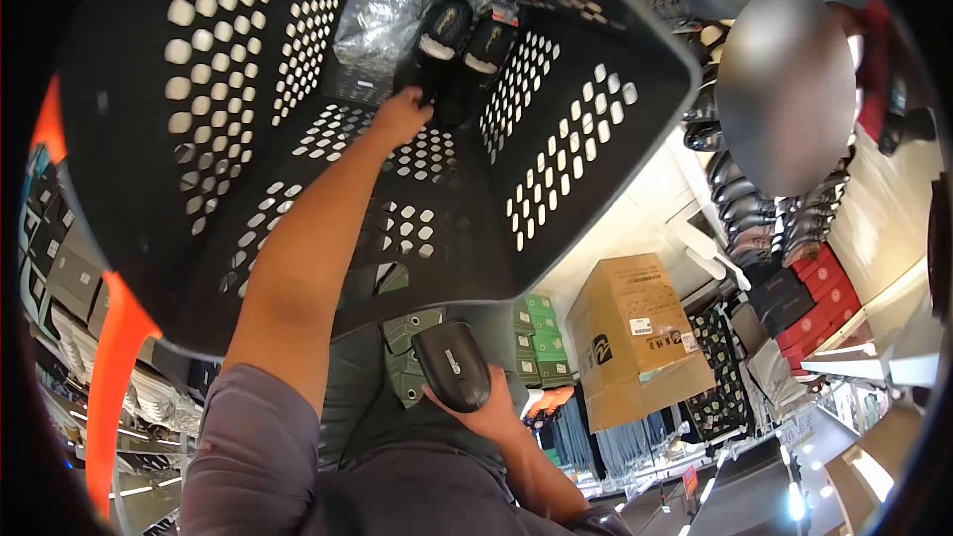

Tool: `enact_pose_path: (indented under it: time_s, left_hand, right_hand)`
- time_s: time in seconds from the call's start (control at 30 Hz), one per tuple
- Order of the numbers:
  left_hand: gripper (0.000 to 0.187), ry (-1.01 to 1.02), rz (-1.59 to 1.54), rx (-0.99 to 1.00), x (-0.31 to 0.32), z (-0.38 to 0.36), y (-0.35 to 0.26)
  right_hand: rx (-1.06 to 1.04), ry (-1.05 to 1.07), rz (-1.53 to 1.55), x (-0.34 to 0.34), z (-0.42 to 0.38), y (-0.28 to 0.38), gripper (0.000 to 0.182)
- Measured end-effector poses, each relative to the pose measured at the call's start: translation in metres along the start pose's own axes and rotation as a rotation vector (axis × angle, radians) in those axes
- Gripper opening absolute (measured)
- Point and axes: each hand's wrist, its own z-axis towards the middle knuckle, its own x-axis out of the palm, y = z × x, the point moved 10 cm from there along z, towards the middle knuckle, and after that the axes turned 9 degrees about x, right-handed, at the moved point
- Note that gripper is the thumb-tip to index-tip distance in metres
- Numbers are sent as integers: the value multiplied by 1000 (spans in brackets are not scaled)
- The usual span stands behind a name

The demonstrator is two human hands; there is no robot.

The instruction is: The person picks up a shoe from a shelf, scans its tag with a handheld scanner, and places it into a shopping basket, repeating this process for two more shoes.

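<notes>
Slippers (490, 43) lie deep in the basket (541, 263); whether the fingers of my left hand (402, 117) grip their near end I can't tell, and a loose pinch could drop them. My right hand (499, 410) clamps a black device (452, 367) that a careless swing could knock.

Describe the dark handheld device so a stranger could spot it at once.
Find the big black perforated basket. Below its rim, the right hand holds a black rounded device with small pale lettering. Unlike the black footwear inside, it is outside the basket.
</notes>
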Motion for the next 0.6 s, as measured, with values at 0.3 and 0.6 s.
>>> enact_pose_path:
  time_s: [0.3, 0.6]
  left_hand:
    - [27, -55, 105, 168, -30, -143, -44]
    - [24, -103, -102, 128, -144, -241, -144]
  right_hand:
    - [-23, -17, 79, -17, -68, 60, 37]
    - [-59, -273, -330, -50, -70, 36, 60]
